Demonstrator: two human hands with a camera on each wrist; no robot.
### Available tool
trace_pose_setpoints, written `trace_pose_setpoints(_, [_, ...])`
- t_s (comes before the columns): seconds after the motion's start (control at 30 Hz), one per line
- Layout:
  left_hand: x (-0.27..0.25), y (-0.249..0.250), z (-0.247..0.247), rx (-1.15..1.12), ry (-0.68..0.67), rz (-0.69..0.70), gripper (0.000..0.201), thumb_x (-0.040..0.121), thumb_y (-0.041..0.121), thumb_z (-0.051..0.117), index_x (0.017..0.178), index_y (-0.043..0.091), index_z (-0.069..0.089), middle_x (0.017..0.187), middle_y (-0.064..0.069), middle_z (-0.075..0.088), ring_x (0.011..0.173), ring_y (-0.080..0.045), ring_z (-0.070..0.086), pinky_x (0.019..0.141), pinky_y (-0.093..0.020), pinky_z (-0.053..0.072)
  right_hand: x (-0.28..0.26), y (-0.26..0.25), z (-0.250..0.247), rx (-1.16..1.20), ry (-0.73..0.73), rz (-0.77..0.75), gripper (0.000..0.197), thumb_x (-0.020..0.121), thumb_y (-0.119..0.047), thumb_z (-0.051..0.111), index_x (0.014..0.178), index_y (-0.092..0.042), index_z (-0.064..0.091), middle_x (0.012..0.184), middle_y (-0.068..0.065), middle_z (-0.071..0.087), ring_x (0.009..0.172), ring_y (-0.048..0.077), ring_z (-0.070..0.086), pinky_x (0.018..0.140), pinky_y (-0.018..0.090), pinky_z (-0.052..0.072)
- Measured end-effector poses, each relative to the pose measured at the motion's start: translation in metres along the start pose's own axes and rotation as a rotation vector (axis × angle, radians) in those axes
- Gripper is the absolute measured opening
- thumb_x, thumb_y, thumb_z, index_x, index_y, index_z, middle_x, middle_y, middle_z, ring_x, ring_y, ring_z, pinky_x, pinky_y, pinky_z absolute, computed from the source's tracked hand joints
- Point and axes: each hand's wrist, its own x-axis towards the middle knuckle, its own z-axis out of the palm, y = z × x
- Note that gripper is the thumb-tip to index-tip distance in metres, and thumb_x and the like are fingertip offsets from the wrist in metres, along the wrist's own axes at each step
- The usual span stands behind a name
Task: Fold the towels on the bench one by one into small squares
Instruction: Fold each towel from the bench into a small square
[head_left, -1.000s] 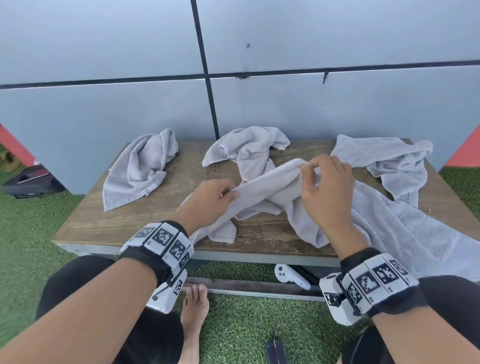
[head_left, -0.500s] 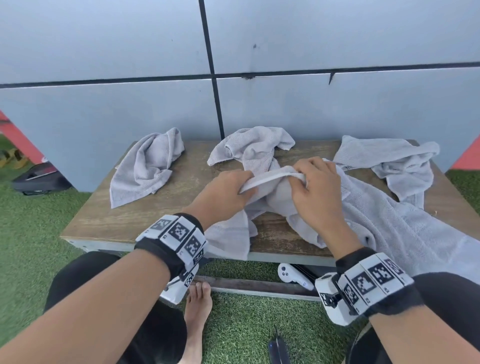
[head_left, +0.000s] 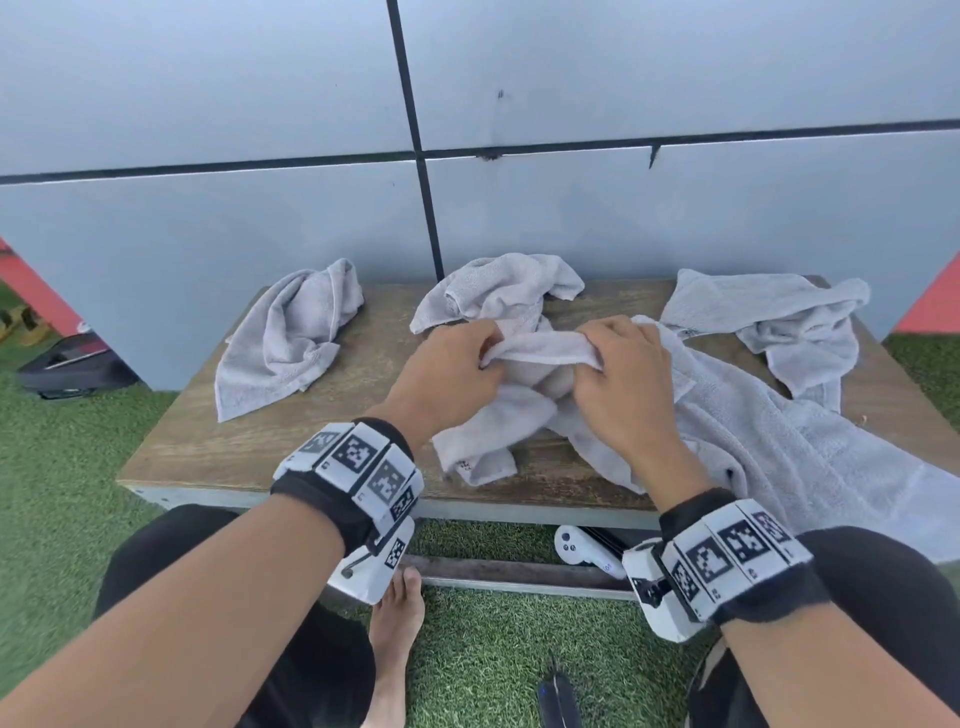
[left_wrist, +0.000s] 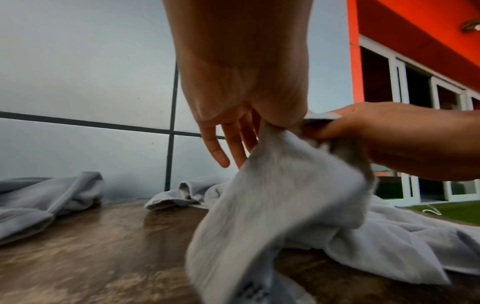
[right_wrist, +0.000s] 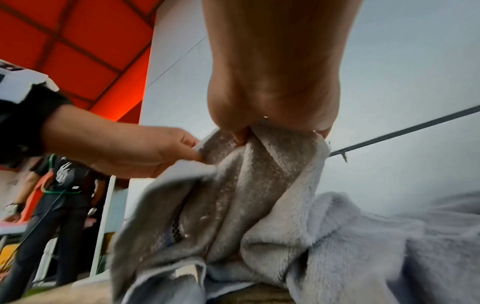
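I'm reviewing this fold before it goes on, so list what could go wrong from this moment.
1. Both the left hand and right hand pinch one short stretch of the held towel's hem; the rest hangs bunched, so a fold now would likely come out crooked.
2. The held towel overlaps the large towel; lifting may drag it along.
3. The large towel hangs over the bench's front edge, so a tug might slide it off.

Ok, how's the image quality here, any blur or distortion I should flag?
Head view: sharp, evenly lit, wall lines bowed by the wide lens. Left wrist view: held towel and bench smeared by motion, left hand close and soft. Right wrist view: right hand looms large, towel edges blurred, background bystander out of focus.
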Motion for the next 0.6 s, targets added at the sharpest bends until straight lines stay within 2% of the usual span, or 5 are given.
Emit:
trace_pose_setpoints(0.17, [0.0, -0.009, -0.018, -0.078, 0.019, -0.169, 0.04, 0.093, 0.016, 0.061, 0.057, 0.014, 0.045, 0.046, 0.009, 0.043, 0.04, -0.004, 0.035, 0.043, -0.013, 0.028, 0.007, 0.01, -0.002, -0.02, -0.026, 0.19, 0.018, 0.088, -0.024, 0.042, 0.071, -0.02, 0.044, 0.087, 0.003, 0.052, 0.101, 0.038, 0.048, 0.082, 0.045, 0.038])
trace_pose_setpoints(0.23, [0.002, -0.003, -0.023, -0.206, -0.025, -0.245, 0.048, 0.095, 0.025, 0.064, 0.056, 0.016, 0.038, 0.042, 0.012, 0.033, 0.036, -0.004, 0.029, 0.039, -0.012, 0.023, 0.005, 0.009, 0.003, -0.045, -0.072, 0.142, 0.017, 0.089, -0.03, 0.056, 0.103, -0.021, 0.057, 0.11, 0.005, 0.057, 0.116, 0.035, 0.043, 0.094, 0.047, 0.037])
trace_pose_setpoints(0.33, [0.005, 0.007, -0.022, -0.25, -0.079, -0.262, 0.047, 0.093, 0.032, 0.066, 0.058, 0.016, 0.041, 0.046, 0.01, 0.035, 0.038, -0.004, 0.029, 0.041, -0.015, 0.024, -0.003, -0.005, 0.01, 0.119, -0.129, -0.099, 0.062, 0.082, -0.042, 0.07, 0.137, -0.033, 0.045, 0.133, -0.007, 0.05, 0.128, 0.021, 0.032, 0.104, 0.04, 0.031])
trace_pose_setpoints(0.47, [0.003, 0.02, -0.019, -0.335, -0.188, -0.196, 0.033, 0.084, 0.031, 0.078, 0.081, 0.002, 0.064, 0.068, -0.002, 0.056, 0.061, -0.011, 0.048, 0.058, -0.025, 0.037, -0.008, -0.016, 0.017, 0.159, -0.031, -0.206, 0.03, 0.084, -0.032, 0.066, 0.112, -0.026, 0.057, 0.111, -0.008, 0.06, 0.112, 0.023, 0.044, 0.093, 0.038, 0.035])
trace_pose_setpoints(0.6, [-0.005, 0.014, -0.017, -0.362, -0.194, -0.169, 0.041, 0.074, 0.015, 0.085, 0.107, 0.01, 0.063, 0.091, -0.001, 0.067, 0.077, -0.011, 0.058, 0.072, -0.027, 0.047, -0.007, -0.013, 0.017, 0.213, 0.026, -0.149, 0.009, 0.084, -0.023, 0.056, 0.087, -0.025, 0.048, 0.082, -0.009, 0.054, 0.083, 0.024, 0.049, 0.076, 0.046, 0.042])
